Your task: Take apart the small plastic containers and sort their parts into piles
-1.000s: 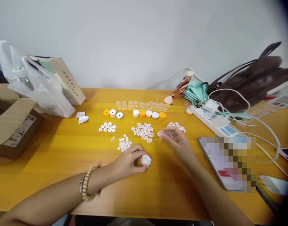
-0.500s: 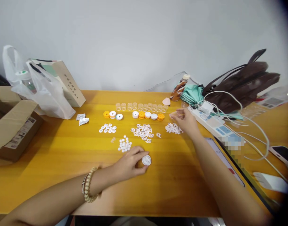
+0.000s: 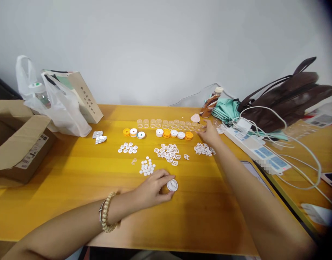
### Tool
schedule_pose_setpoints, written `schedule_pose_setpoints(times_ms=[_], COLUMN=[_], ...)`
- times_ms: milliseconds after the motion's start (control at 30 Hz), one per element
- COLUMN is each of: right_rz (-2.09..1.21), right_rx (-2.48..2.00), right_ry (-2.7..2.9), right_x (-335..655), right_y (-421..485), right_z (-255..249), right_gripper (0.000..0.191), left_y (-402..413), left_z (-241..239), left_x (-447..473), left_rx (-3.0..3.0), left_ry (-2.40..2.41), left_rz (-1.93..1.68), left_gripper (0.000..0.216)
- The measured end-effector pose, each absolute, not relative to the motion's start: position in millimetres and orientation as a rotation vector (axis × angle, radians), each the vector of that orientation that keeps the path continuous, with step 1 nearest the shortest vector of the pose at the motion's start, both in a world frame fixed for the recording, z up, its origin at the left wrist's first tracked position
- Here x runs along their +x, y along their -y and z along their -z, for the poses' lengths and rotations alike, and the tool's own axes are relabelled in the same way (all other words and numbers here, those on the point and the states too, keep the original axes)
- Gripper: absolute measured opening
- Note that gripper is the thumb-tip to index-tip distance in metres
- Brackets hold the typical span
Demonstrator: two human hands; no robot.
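My left hand (image 3: 156, 186) pinches a round white plastic case (image 3: 172, 185) between thumb and fingers, low over the near part of the table. White openwork pieces show inside it. My right hand (image 3: 210, 134) reaches to the right end of a row of small clear plastic cups (image 3: 170, 124); its fingertips close on a clear cup there, partly hidden. In front of that row stand white and orange round spools (image 3: 166, 133). Nearer lie white openwork pieces (image 3: 169, 152), a second pile of them (image 3: 204, 149) below my right wrist, and small white discs (image 3: 147, 167) beside my left hand.
An open cardboard box (image 3: 22, 148) and a white plastic bag (image 3: 60, 112) stand at left. To the right are a drink bottle (image 3: 210, 103), a power strip (image 3: 259, 151) with looping cables, and a brown bag (image 3: 287, 103). Foil packets (image 3: 100, 138) lie at centre left.
My right hand has moved in to the end of the cup row, bringing a clear piece there. My left hand keeps its hold on the white case. The view has shifted slightly.
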State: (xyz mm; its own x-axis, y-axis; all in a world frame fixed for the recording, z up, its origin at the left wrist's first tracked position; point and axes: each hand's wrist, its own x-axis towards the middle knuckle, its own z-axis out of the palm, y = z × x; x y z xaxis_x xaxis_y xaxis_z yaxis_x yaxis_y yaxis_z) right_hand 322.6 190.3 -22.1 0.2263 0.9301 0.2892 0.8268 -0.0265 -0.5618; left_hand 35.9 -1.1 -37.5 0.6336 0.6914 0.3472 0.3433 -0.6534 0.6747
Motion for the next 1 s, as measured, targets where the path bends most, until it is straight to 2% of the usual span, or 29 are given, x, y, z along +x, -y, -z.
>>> schedule_pose_setpoints(times_ms=[67, 133, 233, 333, 467, 567, 767, 867, 933, 1000], right_rz=[-0.19, -0.227, -0.561, -0.773, -0.652, -0.523, -0.32, -0.712, -1.041, -1.222], right_rx=[-1.842, -1.711, -1.346, -1.128, -1.113, -1.077, -1.036, -1.047, -1.055, -1.066], right_ry=[1.571, 1.56, 1.86, 2.231, 2.289, 2.252, 1.825, 1.724, 1.551, 1.374], right_x=[315.0, 300.0, 267.8, 240.1, 226.3, 226.5, 221.7, 210.5, 203.8, 200.7], right_y=[-173.7, -141.4, -71.7, -10.1, 18.2, 16.6, 6.8, -3.7, -11.3, -17.9], right_z=[14.4, 6.2, 0.7, 8.4, 28.7, 35.1, 1.9, -11.6, -12.3, -8.4], right_gripper=[0.052, 0.038, 0.016, 0.02, 0.007, 0.007, 0.007, 0.005, 0.011, 0.017], left_y=[0.6, 0.2, -0.1, -0.7, -1.1, -0.6, 1.9, 4.8, 7.5, 10.2], left_z=[36.9, 35.2, 31.3, 27.9, 27.5, 29.4, 34.1, 35.5, 35.2, 33.6], left_x=[36.4, 36.7, 36.4, 35.4, 34.9, 36.1, 39.4, 39.0, 37.9, 36.7], left_rx=[2.287, 2.282, 2.27, 2.254, 2.252, 2.262, 2.291, 2.323, 2.35, 2.376], left_ry=[-0.824, -0.844, -0.861, -0.834, -0.837, -0.86, -0.923, -0.949, -0.907, -0.84], left_rz=[-0.793, -0.779, -0.756, -0.721, -0.712, -0.728, -0.711, -0.734, -0.73, -0.717], left_gripper=[0.04, 0.036, 0.03, 0.029, 0.025, 0.019, 0.018, 0.021, 0.028, 0.037])
